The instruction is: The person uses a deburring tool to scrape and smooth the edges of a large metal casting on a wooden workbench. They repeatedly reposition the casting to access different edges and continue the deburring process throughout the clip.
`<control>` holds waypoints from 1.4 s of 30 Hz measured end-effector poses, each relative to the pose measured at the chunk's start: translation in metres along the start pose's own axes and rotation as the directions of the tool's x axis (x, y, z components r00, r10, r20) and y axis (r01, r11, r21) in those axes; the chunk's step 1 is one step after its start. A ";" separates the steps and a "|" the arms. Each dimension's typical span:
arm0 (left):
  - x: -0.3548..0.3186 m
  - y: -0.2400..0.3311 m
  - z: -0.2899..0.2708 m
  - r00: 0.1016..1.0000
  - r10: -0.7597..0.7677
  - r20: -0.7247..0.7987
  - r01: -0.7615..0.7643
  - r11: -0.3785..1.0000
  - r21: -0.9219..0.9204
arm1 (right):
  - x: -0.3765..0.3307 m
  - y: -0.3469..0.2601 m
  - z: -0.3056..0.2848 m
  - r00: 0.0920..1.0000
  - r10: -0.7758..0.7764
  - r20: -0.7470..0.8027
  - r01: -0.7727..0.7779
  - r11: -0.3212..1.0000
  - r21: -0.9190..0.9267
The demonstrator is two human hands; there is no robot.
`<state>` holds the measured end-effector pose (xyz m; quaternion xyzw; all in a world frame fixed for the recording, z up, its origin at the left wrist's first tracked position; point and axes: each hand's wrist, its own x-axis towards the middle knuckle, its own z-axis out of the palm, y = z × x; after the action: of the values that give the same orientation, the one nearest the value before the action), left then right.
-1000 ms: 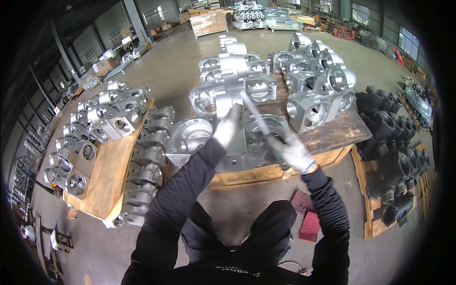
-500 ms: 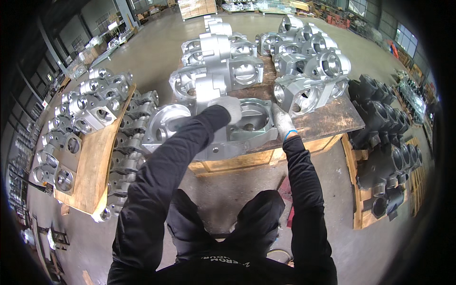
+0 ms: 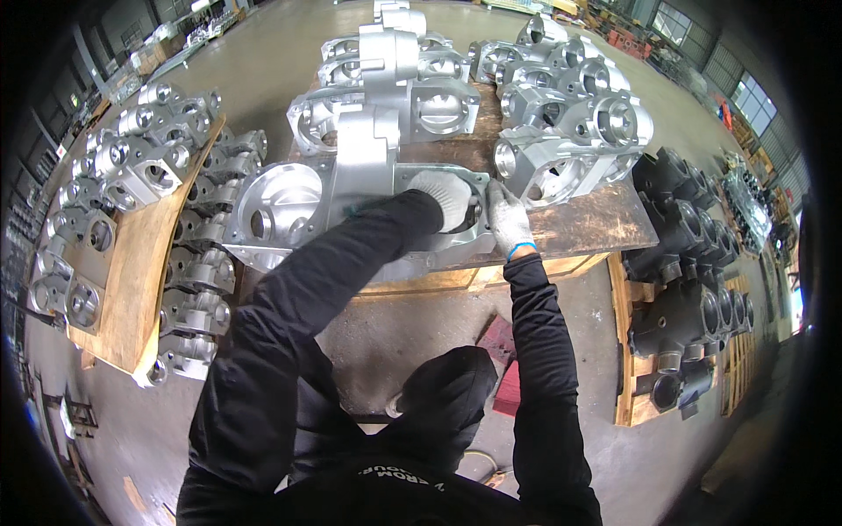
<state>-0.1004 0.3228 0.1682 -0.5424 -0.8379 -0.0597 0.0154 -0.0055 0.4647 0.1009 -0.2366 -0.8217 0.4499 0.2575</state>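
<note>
Silver casting (image 3: 361, 175) at the near edge of the wooden table (image 3: 605, 223)

From the head view, we have the casting lying closest to us on the tabletop, a left bore (image 3: 281, 203) and a right bore (image 3: 474, 209) flanking its raised middle barrel (image 3: 367, 131). Similar parts (image 3: 388, 57) stand behind it, and a second group (image 3: 570, 114) sits just to its right.

Our left hand (image 3: 445, 200), in a pale glove, reaches across the body and covers much of the right bore; its fingers are largely hidden, so we cannot tell whether they are clenched around something or loose. Our right hand (image 3: 509, 221), also gloved, lies against the casting's right end with its fingers along the edge; whether they clasp the metal or merely rest there, we cannot tell.

We judge the piece heavy and quite rigid, hardly fragile, though its smooth faces could slip under cloth and its bore rims may be sharp. To shift it, we would take hold low at both outer ends, using two hands, and steady it by the barrel rather than hook the rims.
</note>
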 end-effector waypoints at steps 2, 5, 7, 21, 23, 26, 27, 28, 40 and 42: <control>-0.011 -0.009 -0.004 0.986 0.163 -0.041 -0.162 0.986 0.028 | 0.003 0.006 0.000 0.999 0.036 0.032 -0.038 0.997 0.064; -0.021 -0.028 -0.012 0.919 0.394 0.021 -0.395 0.917 0.057 | 0.009 0.017 0.003 0.993 0.112 0.029 -0.115 0.984 0.138; -0.025 -0.045 -0.019 0.810 0.586 0.016 -0.585 0.805 0.103 | 0.011 0.023 0.004 0.996 0.086 0.038 -0.090 0.984 0.156; 0.008 -0.037 -0.005 0.972 0.136 -0.193 -0.123 0.989 0.079 | -0.001 -0.001 0.002 0.984 0.177 0.003 -0.175 0.972 0.155; 0.015 -0.042 -0.011 0.955 0.073 -0.287 -0.050 0.995 0.086 | -0.001 0.001 0.002 0.987 0.158 0.026 -0.160 0.969 0.188; 0.016 -0.047 -0.010 0.971 0.101 -0.216 -0.065 0.984 0.166 | 0.000 0.006 0.002 0.988 0.149 0.030 -0.151 0.976 0.155; 0.015 -0.047 -0.007 0.988 0.071 -0.137 -0.043 0.979 0.201 | 0.002 0.007 0.002 0.990 0.138 0.028 -0.141 0.980 0.139; 0.013 -0.045 -0.003 0.998 0.042 -0.037 -0.032 0.973 0.230 | 0.003 0.008 0.001 0.992 0.125 0.020 -0.126 0.986 0.108; 0.008 -0.028 0.006 0.906 0.379 -0.190 -0.365 0.925 0.109 | -0.002 0.000 -0.004 1.000 -0.028 0.008 0.028 0.999 0.017; 0.010 -0.034 0.003 0.900 0.427 -0.085 -0.420 0.903 0.089 | 0.000 -0.001 -0.005 0.990 0.124 0.067 -0.134 0.976 0.170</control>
<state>-0.1349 0.3185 0.1629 -0.7069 -0.6996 -0.0540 0.0895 -0.0020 0.4676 0.1041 -0.2533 -0.7690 0.5423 0.2246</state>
